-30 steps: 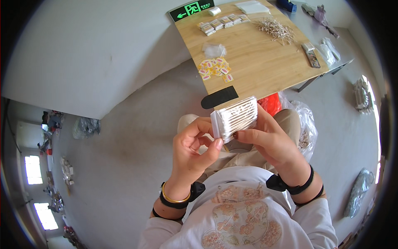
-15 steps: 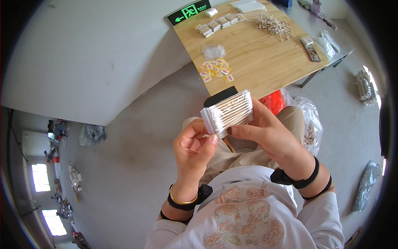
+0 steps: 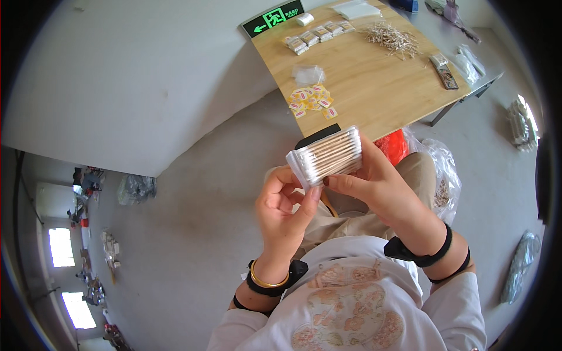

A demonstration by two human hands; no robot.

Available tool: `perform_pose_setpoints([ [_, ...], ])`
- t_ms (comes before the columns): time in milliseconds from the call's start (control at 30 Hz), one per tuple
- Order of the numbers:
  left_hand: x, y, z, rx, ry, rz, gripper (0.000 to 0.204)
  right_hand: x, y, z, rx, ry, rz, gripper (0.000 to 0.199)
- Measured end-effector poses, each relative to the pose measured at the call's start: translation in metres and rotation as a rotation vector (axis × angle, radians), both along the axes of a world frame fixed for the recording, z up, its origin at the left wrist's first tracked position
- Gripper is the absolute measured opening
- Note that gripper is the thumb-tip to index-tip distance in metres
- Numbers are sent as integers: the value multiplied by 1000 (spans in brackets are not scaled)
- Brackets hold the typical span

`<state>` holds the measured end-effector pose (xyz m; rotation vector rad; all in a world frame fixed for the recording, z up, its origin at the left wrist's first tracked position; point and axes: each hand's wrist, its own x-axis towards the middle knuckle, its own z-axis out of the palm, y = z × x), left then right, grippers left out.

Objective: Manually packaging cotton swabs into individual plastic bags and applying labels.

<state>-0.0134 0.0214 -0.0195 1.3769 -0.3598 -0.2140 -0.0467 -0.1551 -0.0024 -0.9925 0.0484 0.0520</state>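
Note:
A flat pack of cotton swabs (image 3: 332,153), with wooden sticks and white tips, is held up between both hands in front of the table edge. Clear plastic film wraps its left end. At that lower left end my left hand (image 3: 282,205) is closed, thumb against the bag and fingers curled behind it. My right hand (image 3: 383,181) grips the other end, its thumb along the lower edge; its fingers are partly hidden behind the pack.
On the wooden table (image 3: 380,88) lie a pile of loose swabs (image 3: 393,40), a row of filled packs (image 3: 319,33), yellow-white labels (image 3: 309,99), clear bags (image 3: 308,74) and a phone (image 3: 446,76). A red bag (image 3: 393,146) hangs below the table's near edge.
My left thumb has shifted a little to the right along the pack's lower edge. The pack stays in both hands, and the whole view has shifted slightly.

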Motion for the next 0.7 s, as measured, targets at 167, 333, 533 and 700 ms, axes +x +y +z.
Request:
perform_pose_setpoints([
  [167,3,-3,-3,-42,57,32,23,1,3,-2,-80,-50,-30,40],
  [333,4,-4,-5,-64,60,56,19,4,6,-8,-81,-81,-59,36],
  [533,6,-1,-5,-130,95,38,19,7,8,-12,-32,-91,-55,36],
  [700,8,3,-9,-112,75,17,19,8,6,-13,-2,-72,-40,36],
])
